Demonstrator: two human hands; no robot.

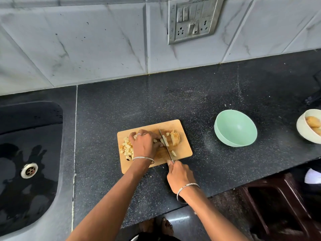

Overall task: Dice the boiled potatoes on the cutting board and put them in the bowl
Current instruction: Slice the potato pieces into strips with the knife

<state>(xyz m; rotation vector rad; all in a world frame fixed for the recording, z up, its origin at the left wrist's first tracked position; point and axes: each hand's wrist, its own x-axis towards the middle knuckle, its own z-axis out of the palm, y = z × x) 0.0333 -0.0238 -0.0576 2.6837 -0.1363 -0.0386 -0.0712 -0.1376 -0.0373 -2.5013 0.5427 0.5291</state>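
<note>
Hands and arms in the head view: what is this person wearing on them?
No sleeves or gloves show. The left hand wears a thin silvery bangle at the wrist and a ring; the right hand wears a matching bangle.

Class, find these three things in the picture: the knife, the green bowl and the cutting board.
knife (165,143): head view, middle of the blade.
green bowl (225,130): head view, inner wall.
cutting board (171,125): head view, bare wood near the far right corner.
</note>
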